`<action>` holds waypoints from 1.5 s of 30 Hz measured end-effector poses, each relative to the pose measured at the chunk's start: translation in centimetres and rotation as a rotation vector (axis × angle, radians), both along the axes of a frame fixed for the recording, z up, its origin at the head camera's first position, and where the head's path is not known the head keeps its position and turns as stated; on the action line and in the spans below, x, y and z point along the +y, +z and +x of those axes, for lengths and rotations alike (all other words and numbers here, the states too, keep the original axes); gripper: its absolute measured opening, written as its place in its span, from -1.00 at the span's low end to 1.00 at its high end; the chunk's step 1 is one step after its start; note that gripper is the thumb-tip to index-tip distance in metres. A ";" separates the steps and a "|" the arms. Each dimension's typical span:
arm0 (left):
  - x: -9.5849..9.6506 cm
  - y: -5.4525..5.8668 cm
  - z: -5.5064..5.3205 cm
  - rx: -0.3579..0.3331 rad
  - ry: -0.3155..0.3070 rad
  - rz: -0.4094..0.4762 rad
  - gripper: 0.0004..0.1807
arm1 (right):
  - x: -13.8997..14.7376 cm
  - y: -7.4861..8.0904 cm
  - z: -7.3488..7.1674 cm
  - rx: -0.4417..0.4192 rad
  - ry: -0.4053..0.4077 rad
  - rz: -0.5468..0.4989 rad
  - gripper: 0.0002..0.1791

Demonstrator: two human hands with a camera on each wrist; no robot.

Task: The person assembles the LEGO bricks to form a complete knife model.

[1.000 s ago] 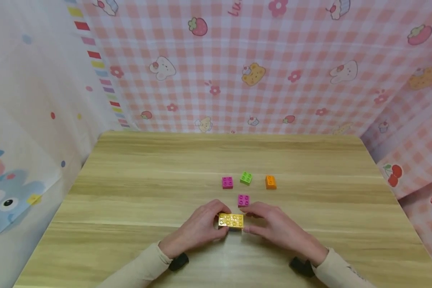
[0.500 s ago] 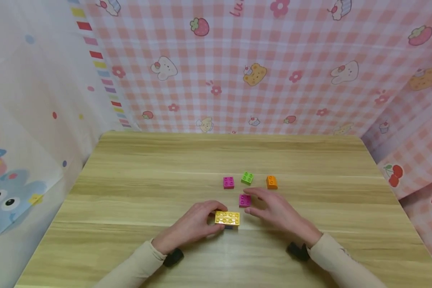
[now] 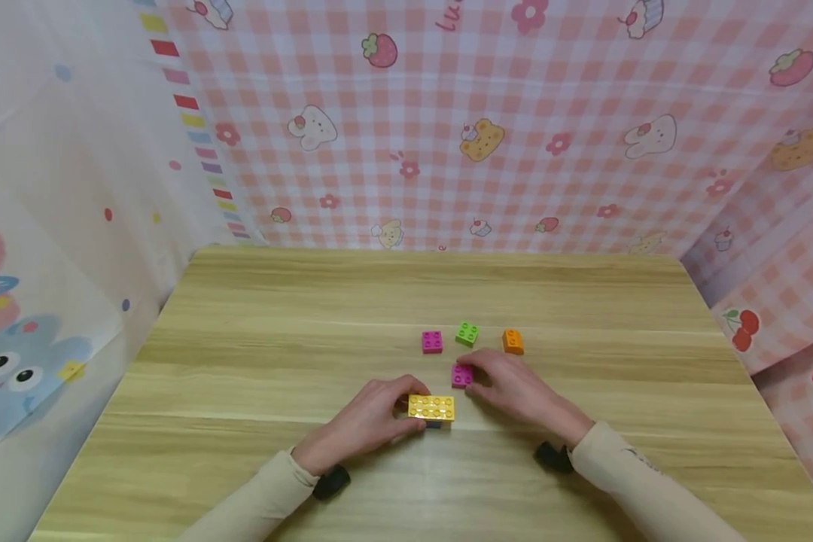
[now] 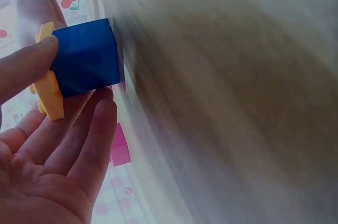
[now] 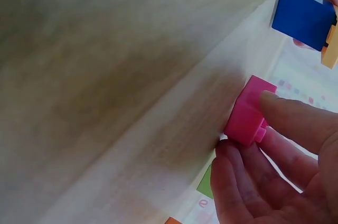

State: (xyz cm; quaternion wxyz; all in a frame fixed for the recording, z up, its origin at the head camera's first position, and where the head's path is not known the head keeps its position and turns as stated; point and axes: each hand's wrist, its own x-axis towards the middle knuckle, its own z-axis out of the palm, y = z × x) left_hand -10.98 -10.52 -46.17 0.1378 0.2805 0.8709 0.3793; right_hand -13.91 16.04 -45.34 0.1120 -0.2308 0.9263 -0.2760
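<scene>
My left hand (image 3: 373, 421) grips a yellow building brick (image 3: 431, 407) with two rows of studs by its left end. A blue brick (image 4: 87, 57) is joined beneath the yellow one, and both sit low over the table near its front middle. Just behind and to the right, my right hand (image 3: 518, 388) pinches a magenta four-stud brick (image 3: 461, 376) between thumb and fingers. In the right wrist view that magenta brick (image 5: 249, 110) is at the tabletop, thumb on its near side, with the blue brick (image 5: 303, 15) beyond it.
Behind the hands lie a second magenta brick (image 3: 432, 342), a lime green brick (image 3: 467, 333) and an orange brick (image 3: 513, 342) with a sloped front. They stand on the wood-grain table (image 3: 298, 301). A pink checked cloth (image 3: 352, 173) hangs at its back edge.
My right hand has left the side of the yellow brick, moved up behind it and closed on the nearer magenta brick. The left hand keeps its hold, shifting only slightly.
</scene>
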 end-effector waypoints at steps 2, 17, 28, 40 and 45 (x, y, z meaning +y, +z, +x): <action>0.0 0.0 0.0 -0.002 0.002 0.004 -0.62 | 0.0 0.0 0.1 0.011 0.003 0.001 -0.56; 0.0 0.2 0.0 -0.022 0.037 -0.009 -0.60 | 0.3 1.0 1.6 0.043 -0.042 -0.128 -0.58; 0.0 0.0 0.0 -0.024 0.039 0.029 -0.64 | 0.0 1.5 2.5 0.065 -0.018 -0.256 -0.61; 0.1 -0.1 -0.3 -0.058 0.037 0.051 -0.63 | -1.0 2.1 3.3 0.000 0.022 -0.309 -0.60; 0.0 -0.1 -0.3 -0.079 0.046 0.055 -0.64 | -1.4 2.0 3.5 0.002 0.045 -0.320 -0.62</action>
